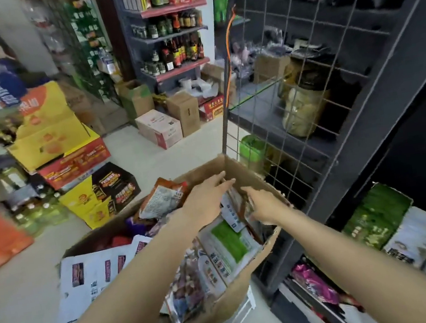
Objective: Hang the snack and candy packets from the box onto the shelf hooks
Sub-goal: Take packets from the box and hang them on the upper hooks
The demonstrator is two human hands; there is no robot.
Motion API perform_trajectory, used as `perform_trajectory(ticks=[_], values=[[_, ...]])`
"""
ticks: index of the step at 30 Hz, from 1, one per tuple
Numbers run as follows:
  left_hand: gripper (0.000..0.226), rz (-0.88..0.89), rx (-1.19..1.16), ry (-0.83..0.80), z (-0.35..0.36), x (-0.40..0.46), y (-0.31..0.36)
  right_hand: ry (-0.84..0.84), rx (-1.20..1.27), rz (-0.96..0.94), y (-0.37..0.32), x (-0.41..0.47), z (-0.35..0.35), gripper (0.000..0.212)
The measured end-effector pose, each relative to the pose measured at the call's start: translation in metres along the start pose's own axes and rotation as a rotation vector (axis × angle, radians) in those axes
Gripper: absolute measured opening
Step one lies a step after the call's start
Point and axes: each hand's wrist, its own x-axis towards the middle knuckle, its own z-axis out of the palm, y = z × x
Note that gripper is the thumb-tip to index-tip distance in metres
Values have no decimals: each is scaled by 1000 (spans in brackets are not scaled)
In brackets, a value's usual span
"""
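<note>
A small shop aisle with a pale tiled floor (150, 153), crowded with stacked cartons and shelving. At the centre stands an open brown cardboard box (245, 169) heaped with snack and candy packets, and both bare forearms reach into its far corner. The left hand (206, 200) lies over the pile with fingers stretched nearly straight toward the box's far wall, gripping nothing that can be seen. The right hand (263, 206) has its fingers curled down among the upright packets; it seems to pinch a small brown-and-white packet (239, 204), though blur makes the grip uncertain. Just below the hands lies a green-and-white packet (228, 241); left of the left hand an orange-and-white packet (162, 198) sticks up. Right of the right hand rises a dark wire grid panel (300, 67) on a dark metal shelf unit (400, 96). Beyond the left hand sit yellow and red printed cartons (58, 136), and farther off, shelves of dark sauce bottles (179, 48).
</note>
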Motion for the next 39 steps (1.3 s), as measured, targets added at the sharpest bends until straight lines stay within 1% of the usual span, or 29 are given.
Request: perform_trajectory(ticks=[2,3,5,6,10,12,15,18,21,25,29,31,34,37,39], values=[[69,31,92,22,3,10,2,-5,-3,42,5,3,0,63],[65,29,138,24,5,15,3,5,1,46,7,4,-1,58],[55,26,219,31,4,24,4,62,15,29,10,6,-3,47],[50,28,238,46,4,27,4,97,30,15,12,7,-5,46],[30,28,211,90,-1,37,6,207,71,-16,19,11,-11,54],[24,47,152,108,-5,39,7,218,32,-11,23,12,-12,53],[9,79,60,204,-14,31,2,221,37,33,25,13,-10,52],[10,41,-55,301,-26,18,-9,196,97,28,21,16,-6,45],[9,-15,-253,349,-39,8,-15,200,106,-7,13,12,-6,37],[10,-45,-419,383,-55,-1,-16,348,198,-25,4,0,-22,52],[13,-91,-537,442,-72,-9,-10,433,210,-106,-7,-12,-44,52],[11,-77,-556,433,-80,-11,-7,487,215,-150,-9,-21,-55,48],[10,-11,-501,386,-95,-13,2,593,198,-245,-9,-39,-74,41],[9,90,-434,369,-120,-12,25,631,203,-321,-7,-65,-100,24],[11,159,-415,360,-139,-10,48,655,219,-344,-4,-88,-118,18]])
